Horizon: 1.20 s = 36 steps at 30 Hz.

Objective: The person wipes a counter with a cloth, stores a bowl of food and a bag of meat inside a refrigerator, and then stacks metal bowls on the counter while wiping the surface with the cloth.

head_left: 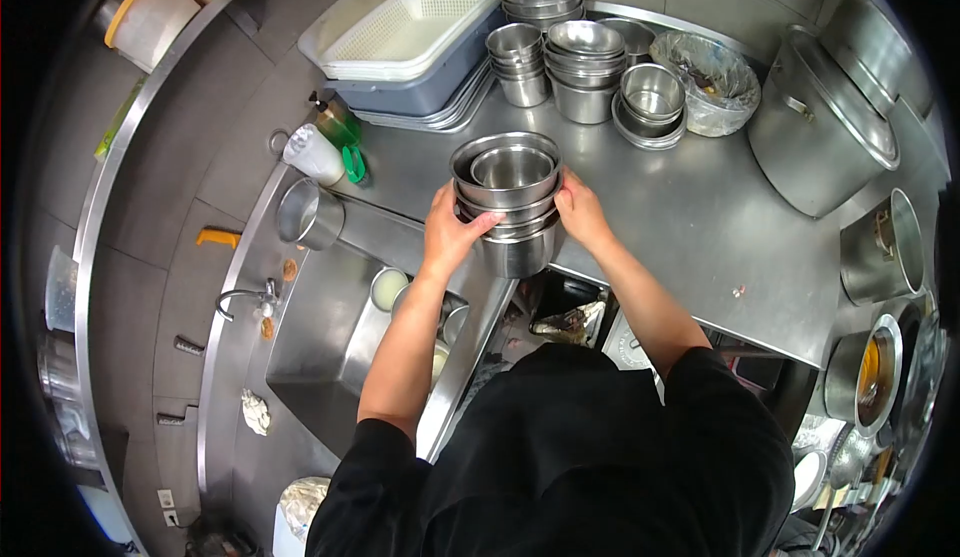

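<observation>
Both hands hold one stack of nested steel bowls (510, 197) between them, above the front edge of the steel counter. My left hand (455, 227) grips the stack's left side, with its thumb across the front of the rims. On the right side, the fingers of my right hand (582, 207) press against the upper rims. A smaller bowl (512, 168) sits inside the top one. Behind the stack, more steel bowls (585, 62) and pots stand in piles on the counter.
At the left is a sink (325, 327) with a tap (262, 300) and containers inside. White baskets (410, 32) stand at the back, beside a green bottle (337, 120). A plastic-lined bowl (706, 82) and a large lidded pot (815, 127) are at the right.
</observation>
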Available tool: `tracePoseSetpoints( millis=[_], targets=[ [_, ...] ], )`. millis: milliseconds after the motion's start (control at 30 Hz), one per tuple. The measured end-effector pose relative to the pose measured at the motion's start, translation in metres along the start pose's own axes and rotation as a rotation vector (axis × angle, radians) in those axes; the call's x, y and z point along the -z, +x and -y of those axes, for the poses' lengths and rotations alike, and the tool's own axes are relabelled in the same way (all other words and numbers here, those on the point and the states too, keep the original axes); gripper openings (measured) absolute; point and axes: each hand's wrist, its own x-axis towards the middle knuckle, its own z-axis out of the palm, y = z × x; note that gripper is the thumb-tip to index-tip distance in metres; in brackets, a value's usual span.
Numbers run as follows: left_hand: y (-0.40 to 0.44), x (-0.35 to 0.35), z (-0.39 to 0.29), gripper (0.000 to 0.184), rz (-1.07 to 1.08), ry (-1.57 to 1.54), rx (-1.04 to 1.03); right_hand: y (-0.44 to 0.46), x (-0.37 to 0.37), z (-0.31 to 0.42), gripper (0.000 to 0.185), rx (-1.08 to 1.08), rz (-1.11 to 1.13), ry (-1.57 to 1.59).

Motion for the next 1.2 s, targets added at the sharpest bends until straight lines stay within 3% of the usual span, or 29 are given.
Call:
tracePoseSetpoints(
  millis=[67,100,300,700,800,867,900,1067,1200],
  targets=[
    [-0.002,-0.005,0.002,0.083,0.04,0.008,0.011,0.002,0.009,0.014,0.046,-0.215,0.107,0.036],
    [-0.005,-0.012,0.007,0.085,0.031,-0.101,-0.003,0.002,0.007,0.014,0.046,-0.219,0.101,0.035],
    [-0.011,-0.031,0.02,0.09,-0.03,-0.489,0.065,0.017,-0.002,0.025,0.05,-0.017,0.035,0.009],
    [-0.016,-0.02,0.018,0.072,-0.044,-0.445,0.16,0.029,0.01,0.042,0.056,0.162,-0.013,-0.021],
    [-0.012,-0.019,0.004,0.076,0.004,-0.423,0.228,0.033,0.017,0.048,0.056,0.114,0.047,0.055],
    [-0.005,-0.026,0.016,0.085,-0.014,-0.407,0.135,0.037,0.011,0.021,0.056,0.182,0.049,-0.046],
    [-0.001,-0.025,0.019,0.094,0.0,-0.314,0.072,0.034,0.011,0.022,0.057,0.111,0.062,-0.027],
    [0.004,-0.025,0.029,0.102,0.075,-0.207,-0.04,0.02,0.012,-0.003,0.058,0.129,0.061,-0.027],
    [0.002,-0.024,0.035,0.1,0.079,-0.167,-0.037,0.022,0.021,-0.011,0.042,0.021,0.041,0.006]
  ],
)
